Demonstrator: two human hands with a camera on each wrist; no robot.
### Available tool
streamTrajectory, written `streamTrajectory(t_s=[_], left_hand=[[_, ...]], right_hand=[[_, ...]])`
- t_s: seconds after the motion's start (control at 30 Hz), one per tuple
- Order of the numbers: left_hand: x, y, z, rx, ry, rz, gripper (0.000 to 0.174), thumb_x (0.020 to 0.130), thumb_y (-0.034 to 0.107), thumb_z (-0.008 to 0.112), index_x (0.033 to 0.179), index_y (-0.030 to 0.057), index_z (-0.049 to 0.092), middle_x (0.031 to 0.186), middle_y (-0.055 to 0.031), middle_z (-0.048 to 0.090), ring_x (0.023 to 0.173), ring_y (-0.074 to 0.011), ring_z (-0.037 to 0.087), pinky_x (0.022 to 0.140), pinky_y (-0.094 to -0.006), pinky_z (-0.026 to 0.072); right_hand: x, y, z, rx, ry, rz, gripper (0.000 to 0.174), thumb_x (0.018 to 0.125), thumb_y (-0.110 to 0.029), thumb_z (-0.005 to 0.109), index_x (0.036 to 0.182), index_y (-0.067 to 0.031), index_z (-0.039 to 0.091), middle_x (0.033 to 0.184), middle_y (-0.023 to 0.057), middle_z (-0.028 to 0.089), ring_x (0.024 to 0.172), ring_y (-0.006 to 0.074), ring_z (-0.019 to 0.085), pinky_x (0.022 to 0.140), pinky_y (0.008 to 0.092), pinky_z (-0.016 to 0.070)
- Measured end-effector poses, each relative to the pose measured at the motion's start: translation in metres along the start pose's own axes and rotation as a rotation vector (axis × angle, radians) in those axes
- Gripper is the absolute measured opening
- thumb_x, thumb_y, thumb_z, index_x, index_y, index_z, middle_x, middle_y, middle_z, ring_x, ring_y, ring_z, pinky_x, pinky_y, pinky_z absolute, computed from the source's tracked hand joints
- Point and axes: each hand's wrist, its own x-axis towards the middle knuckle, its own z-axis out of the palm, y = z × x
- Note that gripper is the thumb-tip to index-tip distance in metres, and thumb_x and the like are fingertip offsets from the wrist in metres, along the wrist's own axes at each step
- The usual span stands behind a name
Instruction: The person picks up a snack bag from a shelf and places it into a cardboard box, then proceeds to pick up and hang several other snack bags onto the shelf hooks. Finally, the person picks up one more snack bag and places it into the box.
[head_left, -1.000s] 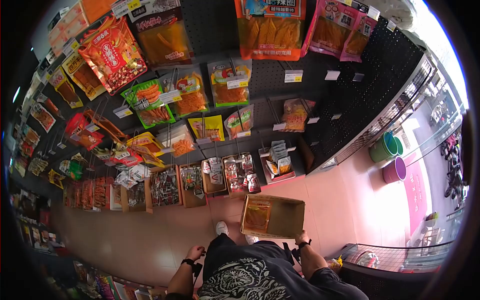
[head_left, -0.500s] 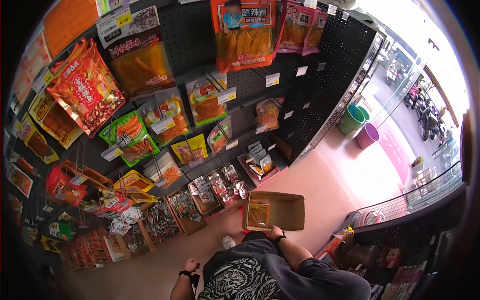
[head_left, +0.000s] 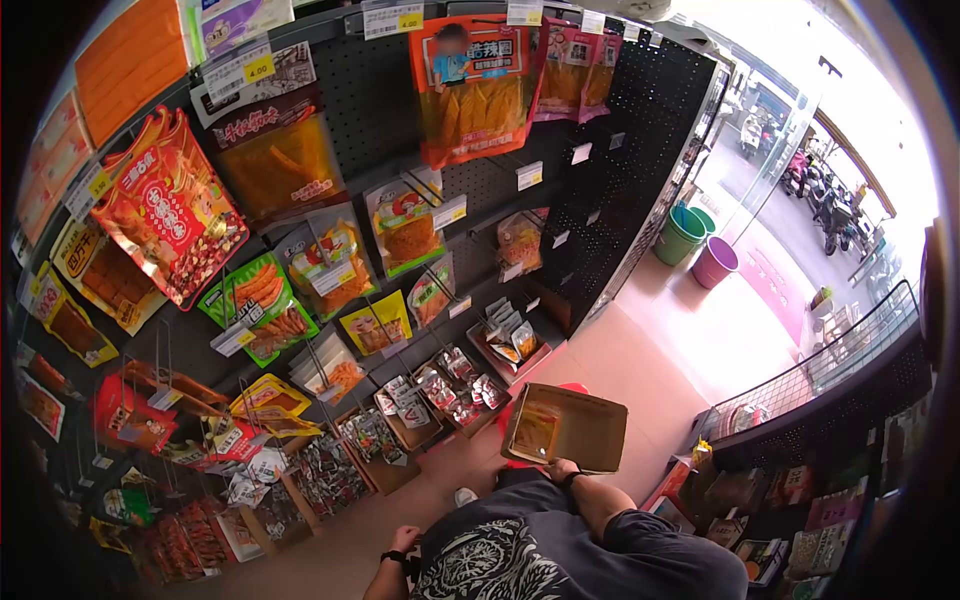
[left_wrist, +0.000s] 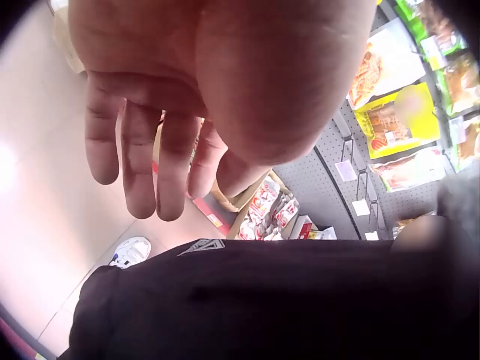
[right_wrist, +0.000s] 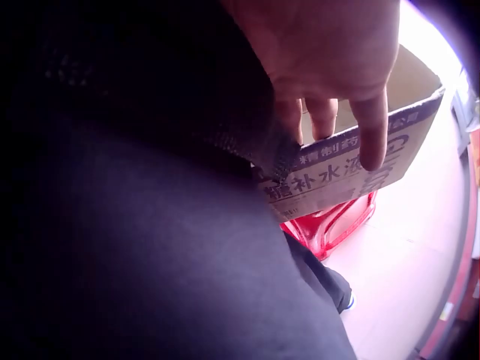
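In the head view my right hand (head_left: 565, 468) grips the near wall of an open cardboard box (head_left: 594, 440). The right wrist view shows that hand's fingers inside and the thumb down the outer face of the printed box wall (right_wrist: 337, 169). A clear packet with orange contents (head_left: 536, 430) lies at the box's left end. Directly under the box, partly hidden by it, is a red plastic thing (right_wrist: 337, 225). My left hand (head_left: 405, 539) hangs beside my body, holding nothing; its loosely bent fingers (left_wrist: 176, 165) show in the left wrist view.
A black pegboard rack (head_left: 370, 120) of hanging snack bags stands ahead. Low boxes of small packets (head_left: 462, 385) line its foot. Green buckets (head_left: 680, 235) and a purple bucket (head_left: 715, 262) stand by the doorway. Another shelf (head_left: 790, 490) lies to my right.
The view has turned toward the doorway. My right hand's hold has shifted from the box's right corner to the middle of its near wall. The box now overlaps the red plastic thing.
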Motion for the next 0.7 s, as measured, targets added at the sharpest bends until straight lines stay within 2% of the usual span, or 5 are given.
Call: streamTrajectory(t_s=[0.3,0.43,0.57,0.67,0.7], left_hand=[[-0.002,0.013,-0.008,0.129,-0.057,-0.068,0.029,0.089,0.03,0.052,0.103,0.006,0.061,0.092,-0.0057,0.067,0.08,-0.0195,0.064,0.063,-0.0319,0.0473],[0.009,0.043,0.004,0.249,-0.046,-0.03,0.028,0.089,0.029,0.053,0.101,0.0043,0.061,0.088,-0.0041,0.066,0.074,-0.0169,0.063,0.061,-0.0307,0.0487],[0.042,0.109,0.026,0.055,-0.039,0.357,0.021,0.091,0.02,0.055,0.1,0.003,0.061,0.084,-0.0047,0.066,0.071,-0.013,0.062,0.062,-0.0281,0.0498],[0.002,0.239,0.045,0.118,0.083,0.6,0.021,0.091,0.019,0.056,0.102,0.0018,0.06,0.086,-0.0059,0.067,0.076,-0.012,0.063,0.069,-0.0262,0.0502],[-0.008,0.282,0.046,0.028,0.099,0.719,0.022,0.091,0.02,0.057,0.104,0.0017,0.06,0.088,-0.0065,0.067,0.079,-0.0121,0.064,0.072,-0.0257,0.0502]], right_hand=[[0.019,0.038,-0.026,0.153,0.368,0.09,0.056,0.077,-0.035,0.064,0.123,-0.0056,0.055,0.125,0.018,0.054,0.118,0.0326,0.05,0.099,0.0387,0.0403],[0.016,0.044,-0.053,0.204,0.312,0.118,0.056,0.076,-0.034,0.063,0.124,-0.0068,0.054,0.126,0.0186,0.053,0.119,0.0307,0.049,0.101,0.0386,0.0391],[0.026,0.067,-0.059,0.347,0.394,0.032,0.032,0.078,-0.024,0.06,0.101,-0.0033,0.067,0.093,0.0154,0.068,0.09,0.0252,0.066,0.08,0.0343,0.0506],[0.036,0.083,-0.064,0.483,0.536,-0.041,0.022,0.079,-0.017,0.056,0.088,-0.0007,0.068,0.067,0.0082,0.068,0.06,0.0154,0.066,0.061,0.0282,0.0522],[0.035,0.084,-0.072,0.581,0.437,0.007,0.021,0.078,-0.016,0.056,0.086,-0.0015,0.069,0.069,0.0083,0.068,0.062,0.0161,0.066,0.062,0.0285,0.0521]])
